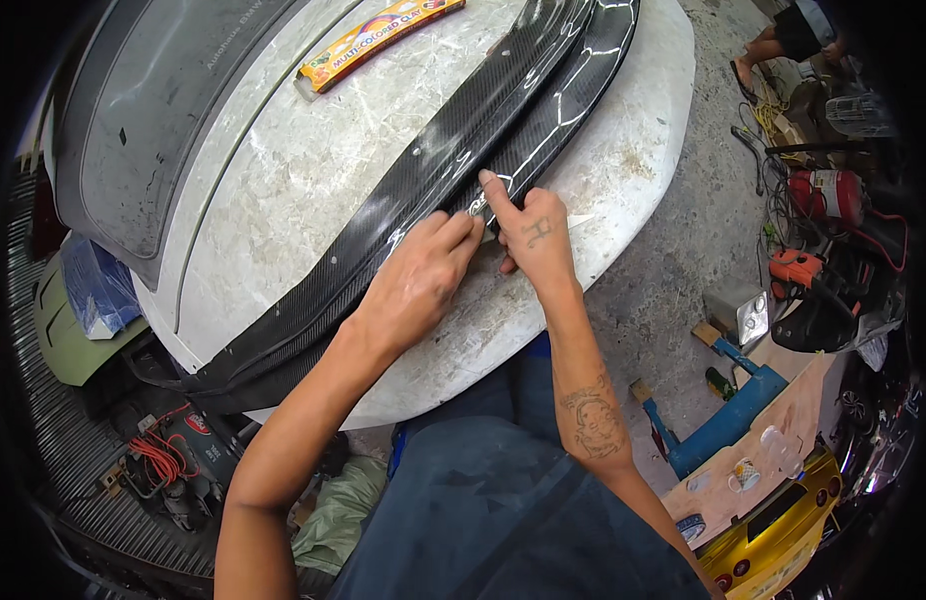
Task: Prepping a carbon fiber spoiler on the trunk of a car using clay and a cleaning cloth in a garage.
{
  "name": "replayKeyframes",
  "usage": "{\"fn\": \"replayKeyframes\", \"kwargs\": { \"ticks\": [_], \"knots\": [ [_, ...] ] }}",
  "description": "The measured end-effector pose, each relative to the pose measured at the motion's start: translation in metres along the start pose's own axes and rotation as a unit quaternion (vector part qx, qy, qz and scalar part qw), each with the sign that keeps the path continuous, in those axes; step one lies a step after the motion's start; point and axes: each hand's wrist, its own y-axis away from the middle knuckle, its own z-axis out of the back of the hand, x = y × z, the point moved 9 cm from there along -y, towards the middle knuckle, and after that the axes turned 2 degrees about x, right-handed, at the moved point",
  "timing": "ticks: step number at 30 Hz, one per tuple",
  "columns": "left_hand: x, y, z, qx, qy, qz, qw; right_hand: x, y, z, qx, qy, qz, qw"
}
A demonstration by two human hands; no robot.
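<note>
A long, glossy black carbon-fibre car lip [453, 140] lies diagonally across a worn white oval table [313, 160]. Near its middle, my left hand [423, 275] bends over the near edge, fingers closed and pressed together. Whatever lies between those fingertips is too small to make out. Just right of it, my right hand [535, 235] grips the same edge, thumb laid on top and the other fingers curled underneath. A thin pale pointed scrap [580, 221] shows beside my right wrist. The underside of the edge is hidden by my hands.
A yellow-orange clay box [383, 42] lies on the table's far side. Beyond the left edge leans a large grey panel [133, 120]. On the floor at right are a red tank [828, 193], cables and a blue stand [733, 415]; another person's legs [768, 55] appear far right.
</note>
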Motion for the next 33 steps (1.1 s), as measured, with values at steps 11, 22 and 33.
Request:
{"fn": "replayKeyframes", "kwargs": {
  "ticks": [11, 22, 33],
  "knots": [
    [0.001, 0.014, -0.003, 0.002, 0.000, -0.002, 1.000, -0.007, -0.001, -0.002, -0.012, -0.004, 0.001, 1.000],
    [0.006, 0.004, 0.009, -0.062, 0.052, 0.008, 0.997, -0.005, 0.001, -0.005, -0.002, -0.026, -0.002, 1.000],
    [0.010, 0.037, 0.014, -0.189, 0.073, 0.134, 0.970, -0.004, -0.002, -0.004, 0.006, -0.011, -0.019, 1.000]
  ]
}}
